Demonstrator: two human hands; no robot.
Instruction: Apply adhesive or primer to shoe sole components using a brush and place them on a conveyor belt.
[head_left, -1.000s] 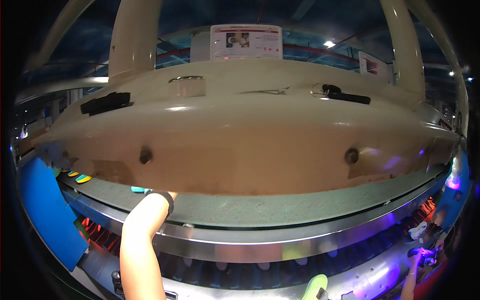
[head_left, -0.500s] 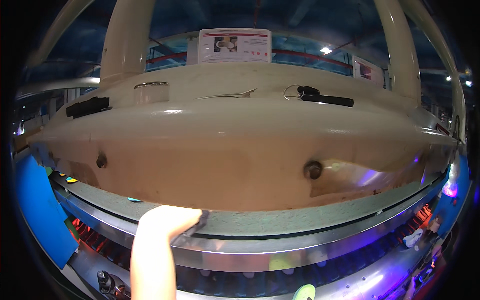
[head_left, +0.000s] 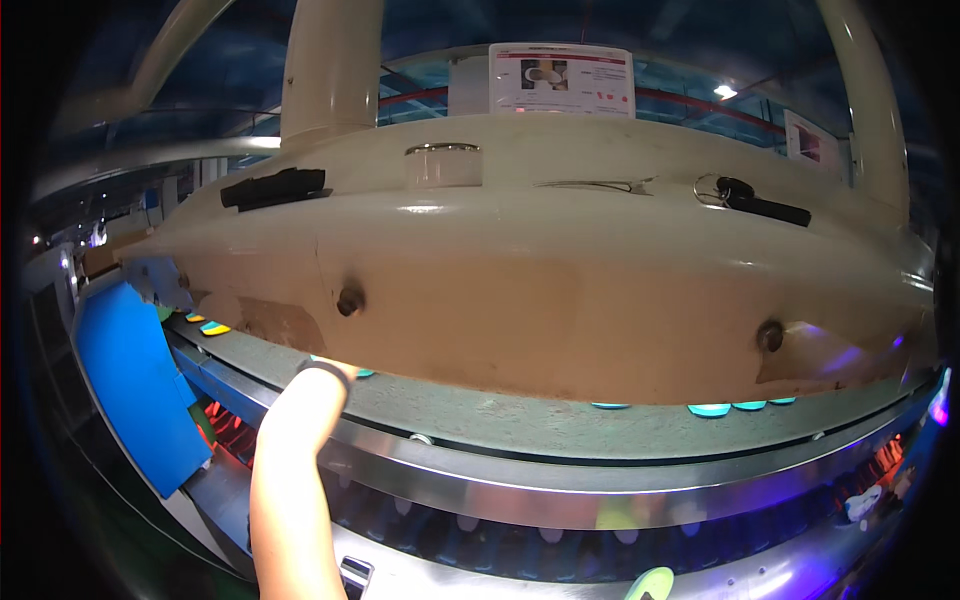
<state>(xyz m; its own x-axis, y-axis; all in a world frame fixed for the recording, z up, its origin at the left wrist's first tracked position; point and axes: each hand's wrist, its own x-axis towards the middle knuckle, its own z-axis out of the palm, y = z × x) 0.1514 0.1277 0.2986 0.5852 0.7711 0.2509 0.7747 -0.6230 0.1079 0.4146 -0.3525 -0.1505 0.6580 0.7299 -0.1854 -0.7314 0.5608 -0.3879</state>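
My left arm [head_left: 295,470] reaches up from the lower edge to a grey-green conveyor belt [head_left: 500,425], a dark band [head_left: 328,371] around its wrist. Past the band, only a sliver of my left hand [head_left: 349,370] shows; the low front of a cream-coloured hood [head_left: 560,330] hides the fingers. Right beside that hand lies a teal piece [head_left: 366,373], mostly covered by the hood. Farther right, several teal shoe soles [head_left: 710,410] peek out on the belt. At the belt's left end sits a yellow-and-blue sole [head_left: 214,328]. My right hand is out of view.
A metal rail [head_left: 520,495] edges the belt; below it are a dark lower rack and a pale green sole [head_left: 650,584]. On the hood's ledge rest a clear cup [head_left: 445,168], black items [head_left: 275,187] and a key ring [head_left: 710,190]. A blue panel [head_left: 135,380] stands left.
My view has swung left, so the hood and its items sit farther right. My left arm reaches farther toward the belt's left part, and several teal soles now show at right.
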